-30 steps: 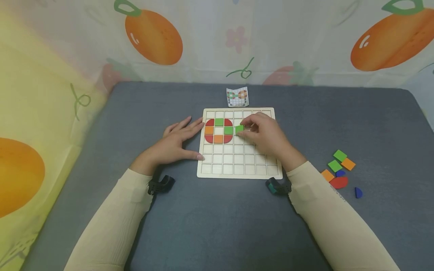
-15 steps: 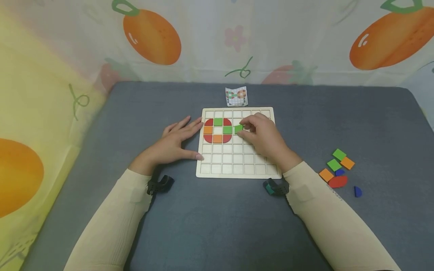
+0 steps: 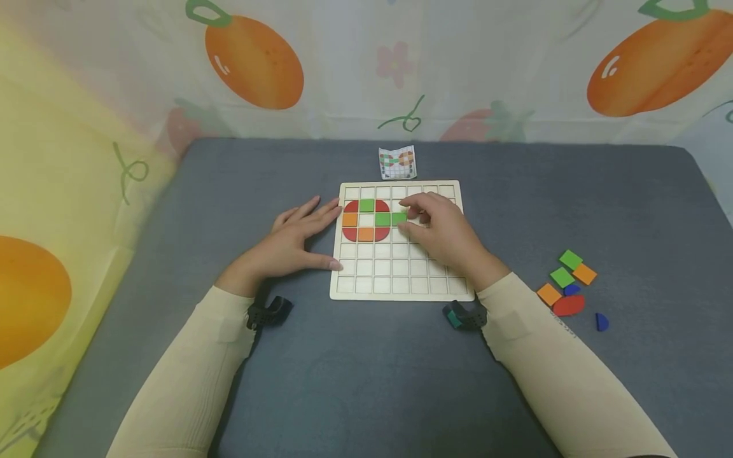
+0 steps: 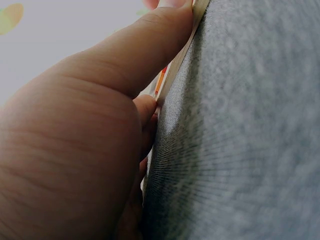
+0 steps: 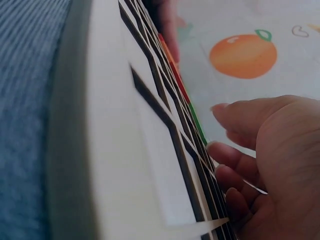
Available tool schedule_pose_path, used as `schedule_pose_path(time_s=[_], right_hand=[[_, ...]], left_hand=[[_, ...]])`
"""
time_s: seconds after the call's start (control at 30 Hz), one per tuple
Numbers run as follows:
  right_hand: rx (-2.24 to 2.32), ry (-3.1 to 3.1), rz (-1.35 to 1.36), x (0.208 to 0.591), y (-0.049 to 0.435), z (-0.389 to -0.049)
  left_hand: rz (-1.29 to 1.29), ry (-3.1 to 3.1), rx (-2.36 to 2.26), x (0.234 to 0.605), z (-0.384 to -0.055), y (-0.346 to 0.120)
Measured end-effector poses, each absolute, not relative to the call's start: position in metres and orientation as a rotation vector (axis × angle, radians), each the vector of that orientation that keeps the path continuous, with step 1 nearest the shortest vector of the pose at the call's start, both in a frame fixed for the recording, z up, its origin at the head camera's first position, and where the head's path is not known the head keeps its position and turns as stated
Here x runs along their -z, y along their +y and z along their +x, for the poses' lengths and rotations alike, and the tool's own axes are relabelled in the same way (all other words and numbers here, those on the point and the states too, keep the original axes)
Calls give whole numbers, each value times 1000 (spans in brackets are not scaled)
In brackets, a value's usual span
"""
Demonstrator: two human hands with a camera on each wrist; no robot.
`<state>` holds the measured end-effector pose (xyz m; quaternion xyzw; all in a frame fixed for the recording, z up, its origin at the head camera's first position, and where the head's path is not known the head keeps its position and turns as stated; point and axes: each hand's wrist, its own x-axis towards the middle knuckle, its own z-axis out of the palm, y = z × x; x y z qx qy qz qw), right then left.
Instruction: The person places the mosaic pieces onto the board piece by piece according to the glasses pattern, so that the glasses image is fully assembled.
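Note:
A pale wooden grid board [image 3: 375,296] lies on the table. Red quarter-round pieces with green and orange square tiles form a ring in its upper left cells. A green tile [image 3: 397,219] sits in the cell just right of that ring. Over the board hovers my right hand [image 3: 443,230], thumb and forefinger apart beside that tile; in the right wrist view nothing is between thumb [image 5: 240,117] and fingers. My left hand [image 3: 286,247] rests with spread fingers and thumb against the board's left edge. In the left wrist view the thumb [image 4: 125,55] touches that edge.
Behind the board lies a small printed pattern card [image 3: 397,163]. To the right, near my right sleeve [image 3: 567,375], are loose pieces: green tiles [image 3: 562,277], orange tiles [image 3: 585,274], a red piece [image 3: 569,305] and blue half-rounds [image 3: 602,322]. A fruit-print curtain [image 3: 343,76] hangs behind the grey table [image 3: 355,381].
The green tile, earlier tilted and pinched in my right hand, now lies flat in its cell. My right thumb and forefinger have let go. The left hand stays put.

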<state>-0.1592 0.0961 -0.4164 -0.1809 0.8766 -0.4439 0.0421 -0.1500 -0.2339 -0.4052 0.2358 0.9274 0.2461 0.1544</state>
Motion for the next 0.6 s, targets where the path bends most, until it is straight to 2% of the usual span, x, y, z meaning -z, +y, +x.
schedule_pose_path(time_s=[0.6], right_hand=[[1680,2423,-417,404,105,-155]], left_hand=[[673,2646,-698,405,-151,-235]])
